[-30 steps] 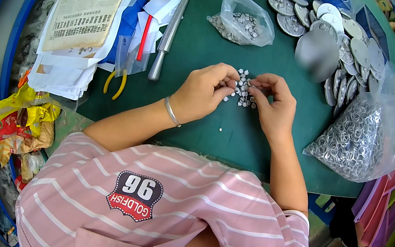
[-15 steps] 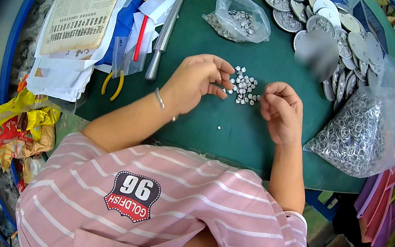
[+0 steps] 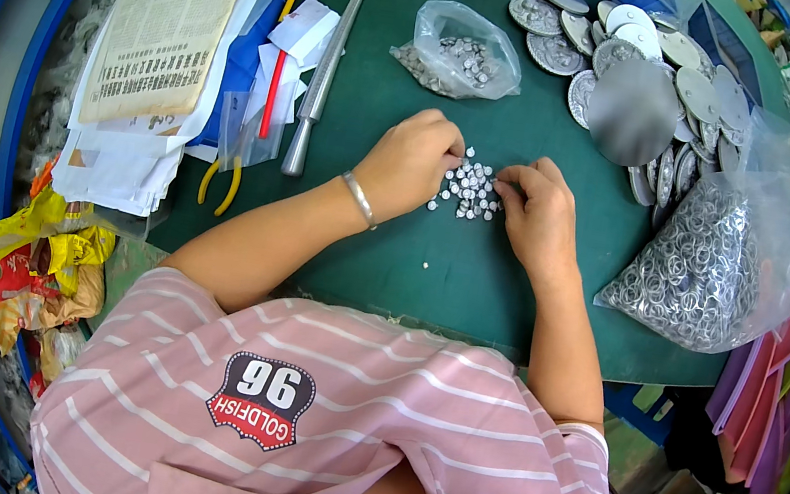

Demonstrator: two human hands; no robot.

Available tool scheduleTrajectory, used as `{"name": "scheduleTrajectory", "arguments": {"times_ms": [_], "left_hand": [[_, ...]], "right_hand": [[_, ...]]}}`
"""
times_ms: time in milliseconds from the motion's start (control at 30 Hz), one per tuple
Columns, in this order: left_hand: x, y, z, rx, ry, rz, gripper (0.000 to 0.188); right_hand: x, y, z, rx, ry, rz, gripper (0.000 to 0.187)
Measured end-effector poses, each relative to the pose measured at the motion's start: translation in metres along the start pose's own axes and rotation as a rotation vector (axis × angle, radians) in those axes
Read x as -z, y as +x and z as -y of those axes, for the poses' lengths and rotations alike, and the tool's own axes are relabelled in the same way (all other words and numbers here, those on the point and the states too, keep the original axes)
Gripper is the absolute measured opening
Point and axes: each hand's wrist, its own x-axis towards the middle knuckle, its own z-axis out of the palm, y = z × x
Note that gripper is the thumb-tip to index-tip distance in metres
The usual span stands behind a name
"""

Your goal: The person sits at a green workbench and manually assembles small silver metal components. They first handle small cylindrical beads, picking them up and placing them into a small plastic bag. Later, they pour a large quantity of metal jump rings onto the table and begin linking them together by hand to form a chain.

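Observation:
Between my hands, small round silver metal pieces (image 3: 468, 193) lie loose in a low pile on the green tabletop. At the pile's upper left edge, my left hand (image 3: 414, 161) points down with curled fingers, its fingertips close together against the pieces. A silver bangle (image 3: 360, 201) circles that wrist. My right hand (image 3: 541, 219) reaches the right edge of the pile, thumb and forefinger drawn together there. Whatever either hand pinches is too small or hidden to make out. One stray piece (image 3: 426, 266) lies apart, nearer to me.
Beyond the pile sits an open plastic bag of small metal pieces (image 3: 462, 59). At right are stacked silver medallions (image 3: 624, 52) and a bag of metal rings (image 3: 700, 265). To the left lie a tapered metal rod (image 3: 322, 85), yellow-handled pliers (image 3: 231, 188) and papers (image 3: 130, 159).
Both hands have come down onto the pile's edges. My left fingers, spread apart before, have closed together. The view has shifted slightly.

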Motion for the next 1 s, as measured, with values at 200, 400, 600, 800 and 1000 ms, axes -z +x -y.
{"name": "scheduleTrajectory", "arguments": {"times_ms": [200,400,600,800,1000], "left_hand": [[0.005,-0.016,-0.014,0.267,-0.501,0.006,0.007],[0.005,-0.026,-0.020,0.317,-1.065,-0.007,0.012],[0.023,-0.011,-0.007,0.598,-1.411,0.009,0.013],[0.001,0.006,-0.003,0.030,0.001,0.028,0.005],[-0.004,0.007,0.005,-0.166,0.175,0.032,0.007]], "right_hand": [[0.003,-0.013,0.006,-0.051,0.542,-0.016,0.007],[0.003,-0.017,-0.012,-0.214,1.963,0.295,0.008],[0.007,-0.001,-0.005,-0.364,0.938,0.232,0.010],[-0.007,0.009,0.000,0.025,0.072,0.102,0.009],[-0.006,0.006,0.014,0.122,-0.197,0.060,0.006]]}}
